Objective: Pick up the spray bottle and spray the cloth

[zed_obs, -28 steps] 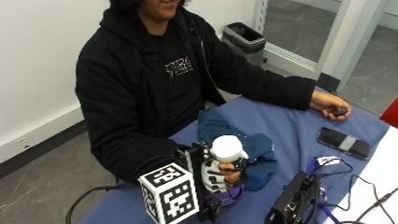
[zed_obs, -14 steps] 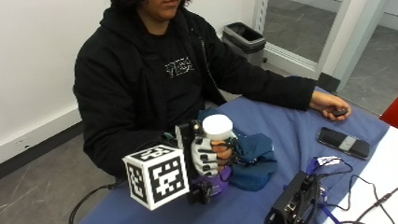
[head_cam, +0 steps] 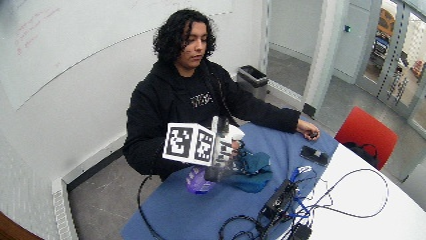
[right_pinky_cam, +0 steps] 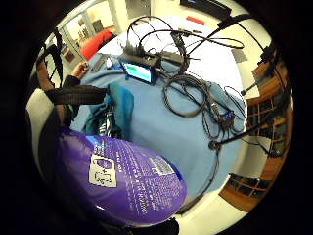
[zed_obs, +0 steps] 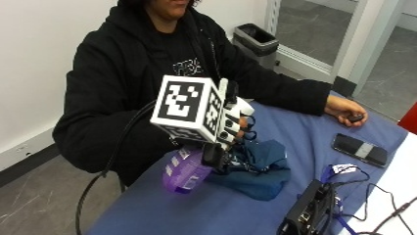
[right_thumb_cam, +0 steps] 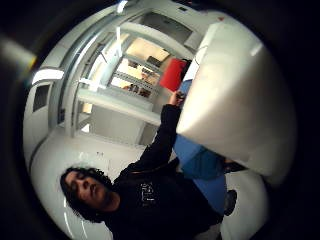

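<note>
Surface: table (zed_obs: pixel 196 215) under blue cover, white wall behind, glass doors and red chair (head_cam: pixel 365 131) beyond. Phone (zed_obs: pixel 359 150) flat near far edge; black box (zed_obs: pixel 306 213) with cables at near side. Cloth (zed_obs: pixel 261 164), dark blue, bunched mid-table. Right hand (zed_obs: pixel 228 125) raised above table, fingers curled round spray bottle (zed_obs: pixel 186 171). Bottle purple, tilted, lifted clear of cover, just beside cloth. Bare hand (zed_obs: pixel 344 108) rests on table near phone.
</note>
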Demonstrator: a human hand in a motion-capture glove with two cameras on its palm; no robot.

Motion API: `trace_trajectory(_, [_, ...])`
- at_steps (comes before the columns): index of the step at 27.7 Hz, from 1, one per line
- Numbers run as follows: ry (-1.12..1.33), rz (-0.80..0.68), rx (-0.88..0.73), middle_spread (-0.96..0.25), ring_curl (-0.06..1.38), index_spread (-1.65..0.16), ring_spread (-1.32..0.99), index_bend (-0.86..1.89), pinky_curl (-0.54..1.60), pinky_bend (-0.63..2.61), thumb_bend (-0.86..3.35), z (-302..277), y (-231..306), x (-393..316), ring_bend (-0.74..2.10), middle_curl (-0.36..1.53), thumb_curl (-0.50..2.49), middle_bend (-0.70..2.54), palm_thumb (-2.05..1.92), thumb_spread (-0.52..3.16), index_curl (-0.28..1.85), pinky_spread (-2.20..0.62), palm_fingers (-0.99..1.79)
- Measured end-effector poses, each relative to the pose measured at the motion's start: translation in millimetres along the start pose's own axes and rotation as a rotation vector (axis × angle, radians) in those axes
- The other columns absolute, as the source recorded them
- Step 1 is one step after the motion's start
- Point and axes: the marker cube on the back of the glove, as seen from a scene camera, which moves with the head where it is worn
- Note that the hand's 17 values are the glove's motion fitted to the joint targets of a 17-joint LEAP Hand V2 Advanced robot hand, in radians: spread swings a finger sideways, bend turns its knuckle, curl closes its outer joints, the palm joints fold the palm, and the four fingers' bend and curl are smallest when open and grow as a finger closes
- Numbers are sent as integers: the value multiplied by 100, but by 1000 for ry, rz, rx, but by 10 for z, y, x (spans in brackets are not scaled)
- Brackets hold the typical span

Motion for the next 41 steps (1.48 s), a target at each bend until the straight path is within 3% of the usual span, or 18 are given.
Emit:
trace_trajectory(11, [344, 135, -409, -13, 47, -26, -21, 21, 41, 48, -3, 468, -83, -67, 49, 51, 69, 37, 107, 29, 48, -28, 119])
trace_trajectory(20, [500, 196, -579, -13, 47, -24, -20, 17, 41, 46, -3, 838, -107, 37, 47, 53, 71, 40, 108, 28, 49, -28, 122])
trace_trajectory(34, [574, 255, -660, -13, 49, -24, -20, 17, 41, 46, -3, 1246, -200, 111, 47, 54, 73, 39, 108, 27, 50, -27, 120])
trace_trajectory(41, [594, 211, -659, -13, 49, -24, -20, 17, 42, 46, -3, 1072, -32, 78, 46, 55, 73, 38, 108, 28, 51, -27, 120])
